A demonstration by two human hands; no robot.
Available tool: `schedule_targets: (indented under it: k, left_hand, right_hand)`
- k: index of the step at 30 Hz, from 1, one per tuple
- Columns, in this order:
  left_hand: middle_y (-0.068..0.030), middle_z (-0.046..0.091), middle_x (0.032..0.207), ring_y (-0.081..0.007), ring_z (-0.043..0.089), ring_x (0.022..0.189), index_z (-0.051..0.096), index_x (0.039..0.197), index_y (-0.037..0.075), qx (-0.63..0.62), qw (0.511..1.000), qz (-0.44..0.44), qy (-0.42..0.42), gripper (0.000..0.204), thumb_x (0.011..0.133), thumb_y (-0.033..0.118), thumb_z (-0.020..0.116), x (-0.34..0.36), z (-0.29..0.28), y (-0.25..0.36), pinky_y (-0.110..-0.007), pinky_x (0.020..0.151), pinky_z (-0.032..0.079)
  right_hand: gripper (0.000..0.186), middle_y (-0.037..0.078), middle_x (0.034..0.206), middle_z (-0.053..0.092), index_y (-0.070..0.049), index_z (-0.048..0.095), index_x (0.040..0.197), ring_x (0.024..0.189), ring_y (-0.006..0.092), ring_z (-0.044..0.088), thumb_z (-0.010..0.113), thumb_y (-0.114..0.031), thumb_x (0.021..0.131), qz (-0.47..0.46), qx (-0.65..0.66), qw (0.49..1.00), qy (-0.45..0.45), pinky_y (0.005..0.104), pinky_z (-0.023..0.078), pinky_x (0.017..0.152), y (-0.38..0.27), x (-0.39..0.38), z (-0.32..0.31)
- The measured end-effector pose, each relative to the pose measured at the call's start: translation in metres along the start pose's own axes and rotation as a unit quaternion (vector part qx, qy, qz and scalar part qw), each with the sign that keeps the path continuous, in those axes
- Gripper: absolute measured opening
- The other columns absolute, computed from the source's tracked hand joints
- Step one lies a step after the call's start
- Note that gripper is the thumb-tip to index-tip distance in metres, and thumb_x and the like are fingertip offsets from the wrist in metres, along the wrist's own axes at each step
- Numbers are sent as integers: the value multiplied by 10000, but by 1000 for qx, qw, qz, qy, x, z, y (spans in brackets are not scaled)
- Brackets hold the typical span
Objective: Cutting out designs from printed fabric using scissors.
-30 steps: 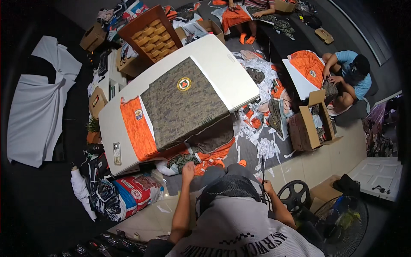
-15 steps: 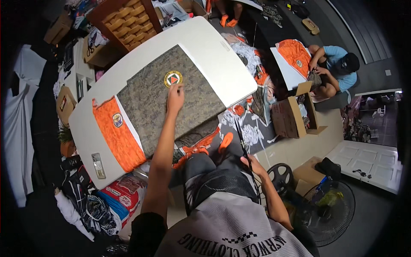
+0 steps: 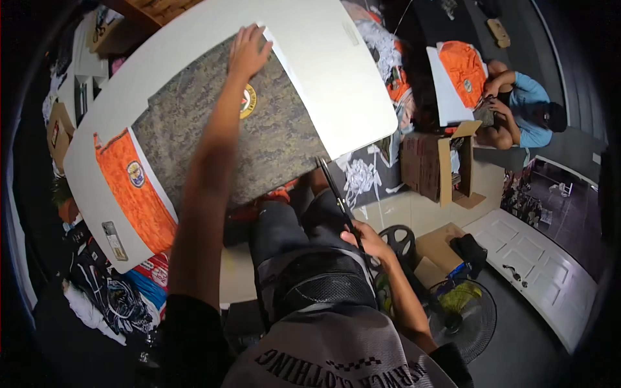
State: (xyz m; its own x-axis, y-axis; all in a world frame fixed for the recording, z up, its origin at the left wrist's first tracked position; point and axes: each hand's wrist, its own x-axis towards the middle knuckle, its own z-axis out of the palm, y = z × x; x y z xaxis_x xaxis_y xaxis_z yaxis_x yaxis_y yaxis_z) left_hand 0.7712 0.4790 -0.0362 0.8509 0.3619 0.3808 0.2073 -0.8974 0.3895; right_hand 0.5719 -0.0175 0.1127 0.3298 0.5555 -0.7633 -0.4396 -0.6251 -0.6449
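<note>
My left hand lies with its fingers spread on the far edge of a camouflage-print fabric panel. The panel is spread over a white table, and my forearm partly covers its round yellow-rimmed emblem. My right hand is closed around a pair of long black scissors. Their tips reach the near right corner of the panel; whether fabric lies between the blades I cannot tell. Left of the panel is an orange patterned fabric piece with a round badge.
White scraps lie on the floor beside the table. Right of it stand an open cardboard box and a fan. A seated person in a blue shirt handles fabric. A clear packet lies near the table's left corner.
My left hand has moved from beside the emblem to the panel's far edge. The scissors in my right hand have come up to the panel's near right corner. The view has shifted.
</note>
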Motion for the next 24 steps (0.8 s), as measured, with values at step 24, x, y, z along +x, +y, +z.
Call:
schedule_targets:
  k: [24]
  left_hand:
    - [-93, 357, 1559, -267, 307, 1443, 384, 1484, 73, 199, 895, -125, -379, 580, 992, 382, 389, 52, -43, 22, -431, 1203, 181]
  right_hand:
    - [235, 15, 755, 535, 13, 585, 932, 679, 138, 438, 715, -171, 865, 26, -49, 996, -64, 283, 401, 652, -55, 32, -75]
